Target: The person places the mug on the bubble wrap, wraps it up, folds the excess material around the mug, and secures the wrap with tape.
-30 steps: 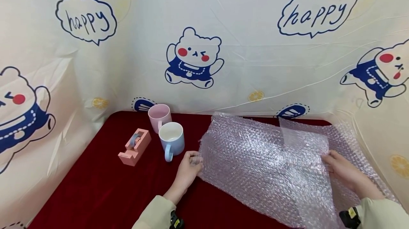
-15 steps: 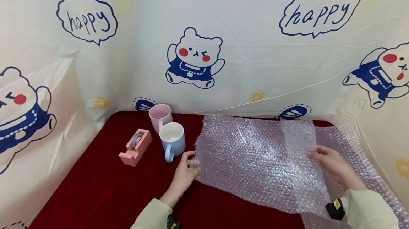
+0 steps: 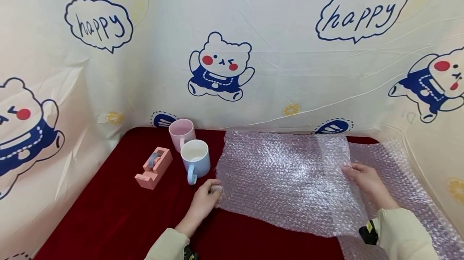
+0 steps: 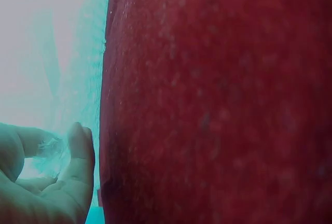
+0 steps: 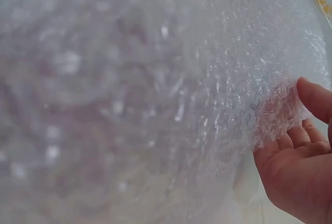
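A clear sheet of bubble wrap (image 3: 282,183) is spread over the dark red tablecloth (image 3: 119,211), its left edge near two mugs. My left hand (image 3: 204,199) pinches that left edge; in the left wrist view the thumb and fingers (image 4: 78,146) close on crumpled film. At the right edge my right hand (image 3: 367,179) holds the sheet, thumb on top and fingers beneath, as the right wrist view shows at the bubble wrap (image 5: 280,110). Just behind my left hand stands a light blue mug (image 3: 199,163), handle toward me.
A pink mug (image 3: 182,133) stands behind the blue one. Left of them is a pink tape dispenser (image 3: 154,167) with a roll of tape. More bubble wrap (image 3: 395,171) lies under and right of the held sheet. A printed cloth (image 3: 282,70) hangs behind the table.
Both hands have moved left with the bubble wrap, the right hand farther than the left. The sheet now lies flatter and closer to the mugs. Mugs and tape dispenser stay put.
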The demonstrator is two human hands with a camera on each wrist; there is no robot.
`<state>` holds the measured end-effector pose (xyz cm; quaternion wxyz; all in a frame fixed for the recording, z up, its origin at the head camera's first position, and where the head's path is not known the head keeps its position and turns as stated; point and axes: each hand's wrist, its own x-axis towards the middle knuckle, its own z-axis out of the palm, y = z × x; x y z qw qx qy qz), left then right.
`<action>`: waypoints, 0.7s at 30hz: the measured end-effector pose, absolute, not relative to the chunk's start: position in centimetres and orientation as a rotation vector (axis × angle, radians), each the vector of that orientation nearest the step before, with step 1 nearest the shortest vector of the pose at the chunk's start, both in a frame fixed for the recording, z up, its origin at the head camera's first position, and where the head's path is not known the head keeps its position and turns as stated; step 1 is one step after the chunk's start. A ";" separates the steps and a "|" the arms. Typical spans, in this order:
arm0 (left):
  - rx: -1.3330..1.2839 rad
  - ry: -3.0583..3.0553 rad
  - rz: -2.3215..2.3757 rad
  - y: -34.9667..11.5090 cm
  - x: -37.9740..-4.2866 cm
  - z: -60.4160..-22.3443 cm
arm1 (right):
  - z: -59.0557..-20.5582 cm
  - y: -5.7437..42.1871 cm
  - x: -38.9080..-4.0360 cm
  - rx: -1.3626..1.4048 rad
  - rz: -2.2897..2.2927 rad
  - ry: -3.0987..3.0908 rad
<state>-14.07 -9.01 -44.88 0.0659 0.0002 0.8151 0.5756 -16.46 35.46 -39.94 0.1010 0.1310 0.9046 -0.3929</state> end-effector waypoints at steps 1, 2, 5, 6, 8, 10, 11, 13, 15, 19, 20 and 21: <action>-0.010 2.450 1.740 -9.1 -14.0 -44.9 | -40.1 35.3 -16.5 0.389 -1.176 2.671; -0.018 2.448 1.739 -9.2 -14.0 -44.9 | -40.3 35.2 -16.6 0.392 -1.190 2.675; -0.024 2.449 1.730 -9.5 -13.9 -45.1 | -40.7 34.8 -16.8 0.367 -1.203 2.675; -0.025 2.454 1.722 -9.6 -13.9 -45.1 | -40.9 34.7 -16.8 0.363 -1.208 2.669; -0.024 2.470 1.704 -9.8 -13.7 -45.2 | -41.0 34.6 -16.9 0.374 -1.215 2.642; -0.031 2.477 1.693 -10.0 -13.6 -45.3 | -41.1 34.6 -17.1 0.379 -1.217 2.611; -0.039 2.475 1.688 -10.1 -13.6 -45.4 | -41.2 34.5 -17.1 0.386 -1.218 2.596; -0.055 2.475 1.679 -10.2 -13.5 -45.4 | -41.2 34.4 -17.2 0.387 -1.217 2.569; -0.075 2.487 1.663 -10.4 -13.4 -45.4 | -41.3 34.3 -17.2 0.365 -1.215 2.562; -0.091 2.521 1.620 -10.6 -13.3 -45.3 | -41.4 34.1 -17.3 0.321 -1.207 2.506; -0.093 2.523 1.615 -10.7 -13.3 -45.2 | -41.4 34.1 -17.3 0.306 -1.204 2.494; -0.095 2.521 1.614 -10.7 -13.3 -45.2 | -41.5 34.1 -17.3 0.295 -1.202 2.483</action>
